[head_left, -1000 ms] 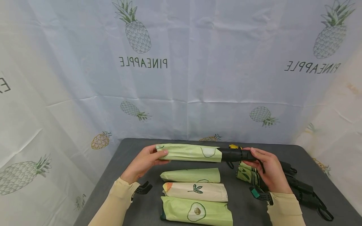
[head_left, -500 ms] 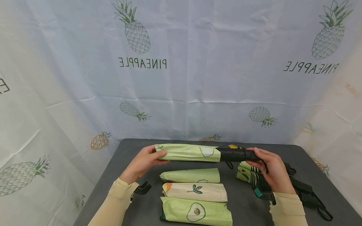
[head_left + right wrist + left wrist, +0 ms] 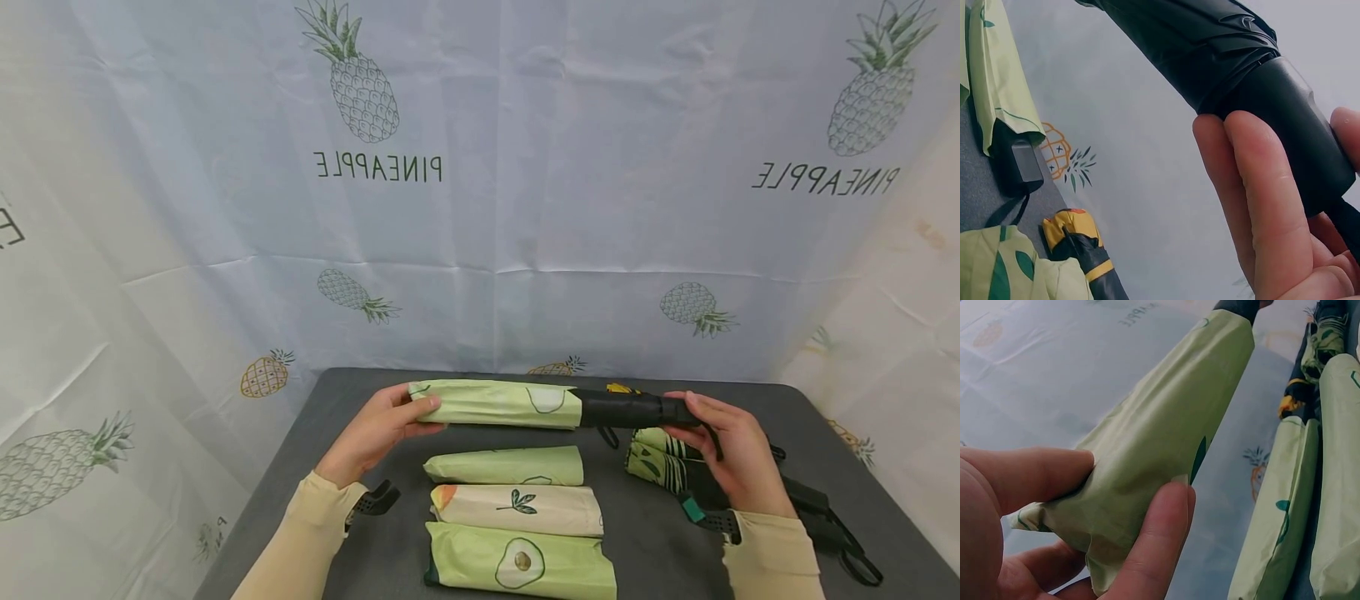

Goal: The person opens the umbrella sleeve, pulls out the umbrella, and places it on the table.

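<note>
My left hand (image 3: 378, 433) pinches the left end of a pale green avocado-print sleeve (image 3: 495, 404), thumb and fingers on either side of the cloth. Out of the sleeve's right end comes a folded black umbrella (image 3: 618, 410), level above the table. My right hand (image 3: 738, 454) grips its black handle (image 3: 1291, 131), with a dark strap hanging from the end. Nearer me lie a flat green sleeve (image 3: 506, 465), a cream leaf-print sleeve (image 3: 517, 510) and a green avocado sleeve (image 3: 521, 562), side by side. How far the umbrella reaches inside the held sleeve is hidden.
Folded green-and-black umbrellas (image 3: 656, 467) lie at the right, partly behind my right hand. A yellow-and-black umbrella (image 3: 1079, 244) is at the back. Beside it, a black handle (image 3: 1019, 162) pokes from another green sleeve. The dark grey table (image 3: 360, 379) ends at a pineapple-print curtain (image 3: 465, 217).
My right hand has moved right with the umbrella handle, so more black shows outside the sleeve. The sleeve and my left hand have shifted slightly left. The sleeves on the table stay put.
</note>
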The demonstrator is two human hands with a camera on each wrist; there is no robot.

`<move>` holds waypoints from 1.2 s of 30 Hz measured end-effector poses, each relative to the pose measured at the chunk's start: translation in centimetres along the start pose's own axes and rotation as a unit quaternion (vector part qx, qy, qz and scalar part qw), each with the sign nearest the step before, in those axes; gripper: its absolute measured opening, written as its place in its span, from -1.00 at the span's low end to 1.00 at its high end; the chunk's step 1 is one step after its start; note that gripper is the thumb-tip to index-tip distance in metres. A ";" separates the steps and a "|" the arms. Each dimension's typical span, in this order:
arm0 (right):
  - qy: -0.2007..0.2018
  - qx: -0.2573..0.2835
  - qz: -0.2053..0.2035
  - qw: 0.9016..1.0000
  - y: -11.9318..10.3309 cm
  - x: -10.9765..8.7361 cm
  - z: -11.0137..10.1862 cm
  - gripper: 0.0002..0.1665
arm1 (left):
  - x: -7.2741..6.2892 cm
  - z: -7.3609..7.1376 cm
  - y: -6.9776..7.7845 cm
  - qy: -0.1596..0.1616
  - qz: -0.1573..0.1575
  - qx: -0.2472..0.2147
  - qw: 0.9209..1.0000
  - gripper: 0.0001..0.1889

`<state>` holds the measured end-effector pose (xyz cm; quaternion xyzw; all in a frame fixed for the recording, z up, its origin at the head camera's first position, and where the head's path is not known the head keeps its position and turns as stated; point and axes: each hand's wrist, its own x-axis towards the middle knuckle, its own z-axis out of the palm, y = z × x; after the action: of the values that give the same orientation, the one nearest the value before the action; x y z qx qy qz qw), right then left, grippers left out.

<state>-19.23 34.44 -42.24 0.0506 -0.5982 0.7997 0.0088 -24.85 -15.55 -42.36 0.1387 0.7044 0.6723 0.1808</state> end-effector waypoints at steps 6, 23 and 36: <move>-0.002 0.009 0.001 1.000 -0.2 -0.3 -0.5 -0.65 | 0.0 -0.1 0.0 -0.002 0.002 -0.002 1.000 -0.46; 0.010 0.017 0.002 1.000 -0.6 -1.1 -1.7 -0.65 | 0.3 -0.2 -0.6 0.003 -0.003 0.001 1.000 -0.46; 0.029 0.041 0.008 0.999 -1.3 -2.2 -3.9 -0.65 | 0.5 -0.5 -0.5 0.021 -0.011 -0.003 1.000 -0.41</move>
<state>-17.24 38.66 -42.30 0.0232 -0.5650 0.8246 0.0180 -25.50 -15.78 -42.93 0.1160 0.7073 0.6754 0.1738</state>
